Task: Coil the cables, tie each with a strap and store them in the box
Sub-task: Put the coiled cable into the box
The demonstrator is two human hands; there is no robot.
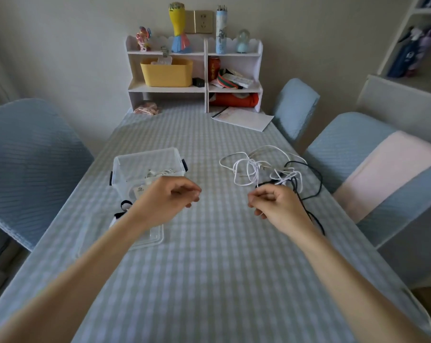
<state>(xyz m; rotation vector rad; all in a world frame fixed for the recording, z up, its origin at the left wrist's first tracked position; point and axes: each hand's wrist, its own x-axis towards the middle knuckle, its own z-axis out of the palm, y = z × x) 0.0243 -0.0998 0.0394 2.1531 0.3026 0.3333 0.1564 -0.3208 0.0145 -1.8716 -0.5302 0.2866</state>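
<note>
Coiling looks barely begun: white and black cables [271,169] lie tangled just beyond the right hand [276,203], whose curled fingers may pinch one, unclear. The left hand [171,198], loosely curled, hovers beside the clear box [147,157].

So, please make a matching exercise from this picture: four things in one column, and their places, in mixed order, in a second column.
Things:
1. clear plastic box
2. tangled cables
3. yellow bin
4. white paper

Places:
A. on the shelf unit's middle shelf
B. on the table beside the right hand
C. behind the left hand
D. on the table in front of the shelf unit

Pairs: 1-C, 2-B, 3-A, 4-D
</note>
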